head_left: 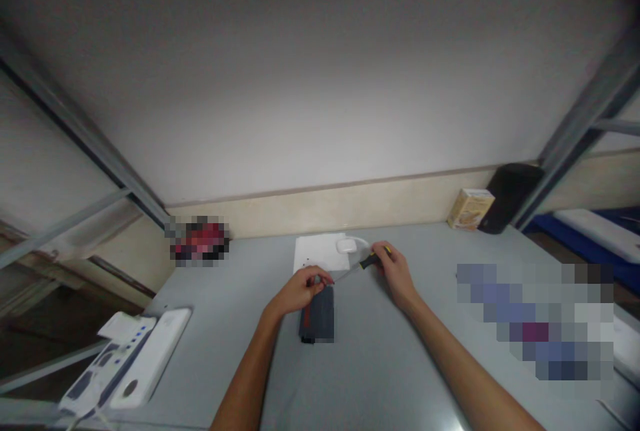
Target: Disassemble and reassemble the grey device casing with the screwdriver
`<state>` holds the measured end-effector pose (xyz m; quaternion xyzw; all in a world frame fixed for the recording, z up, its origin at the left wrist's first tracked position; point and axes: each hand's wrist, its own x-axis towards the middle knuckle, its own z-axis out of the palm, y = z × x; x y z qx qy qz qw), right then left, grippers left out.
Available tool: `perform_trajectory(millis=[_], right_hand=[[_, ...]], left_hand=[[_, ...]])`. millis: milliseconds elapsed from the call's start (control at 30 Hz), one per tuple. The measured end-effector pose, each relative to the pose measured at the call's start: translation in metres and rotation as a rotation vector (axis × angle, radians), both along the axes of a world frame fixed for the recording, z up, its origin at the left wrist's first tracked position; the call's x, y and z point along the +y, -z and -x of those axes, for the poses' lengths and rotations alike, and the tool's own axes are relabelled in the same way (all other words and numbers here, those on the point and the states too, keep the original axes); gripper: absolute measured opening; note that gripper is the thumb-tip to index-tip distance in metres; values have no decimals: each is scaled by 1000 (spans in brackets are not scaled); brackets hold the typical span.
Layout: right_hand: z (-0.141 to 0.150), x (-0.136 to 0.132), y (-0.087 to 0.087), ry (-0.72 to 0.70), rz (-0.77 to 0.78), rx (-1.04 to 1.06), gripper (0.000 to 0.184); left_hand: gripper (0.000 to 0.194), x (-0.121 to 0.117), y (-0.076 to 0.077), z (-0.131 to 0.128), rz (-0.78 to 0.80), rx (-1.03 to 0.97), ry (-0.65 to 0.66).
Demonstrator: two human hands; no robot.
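Note:
My right hand (394,272) is closed around the black and yellow handle of a screwdriver (369,260). Its thin shaft slants down and left to the fingertips of my left hand (304,288). Those fingertips are pinched together at the tip of the shaft; whether they hold the tip itself or something small is too fine to tell. Just below my left hand lies a dark grey case (320,318) with a red stripe, its upper end partly covered by the hand. Behind both hands is a white sheet (317,248) with a small rounded white object (346,246) on it, near a white cable.
At the left edge of the grey table (235,378) lie a long white device (150,361) and a white power strip (113,364). A yellow box (470,209) and a black object (513,194) stand back right. Blurred patches cover items at left and right. Metal posts frame both sides.

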<state>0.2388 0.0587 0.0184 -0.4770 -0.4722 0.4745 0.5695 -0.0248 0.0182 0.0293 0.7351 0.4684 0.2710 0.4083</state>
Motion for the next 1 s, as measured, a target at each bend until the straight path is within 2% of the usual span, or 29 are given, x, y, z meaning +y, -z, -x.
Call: perform_trajectory(millis=[200, 333, 400, 467, 567, 667, 800, 1000], right_hand=[[-2, 2, 0, 93, 42, 42, 37], [-2, 2, 2, 96, 27, 20, 37], [-2, 3, 3, 97, 26, 19, 38], [-2, 3, 4, 106, 30, 29, 39], [-3, 4, 4, 114, 34, 48, 41], [-3, 3, 3, 112, 30, 52, 42], [-2, 2, 2, 115, 21, 43, 43], [-2, 2, 2, 120, 14, 25, 41]], left_hand=[[27, -4, 9, -26, -142, 9, -123], [19, -4, 11, -33, -208, 16, -148], [22, -3, 10, -33, -224, 18, -162], [24, -2, 9, -31, -257, 37, -187], [21, 0, 5, -22, -387, 122, -246], [18, 3, 5, -8, -495, 240, -366], [18, 8, 11, 7, -545, 408, -473], [21, 13, 23, 16, -581, 465, -516]])
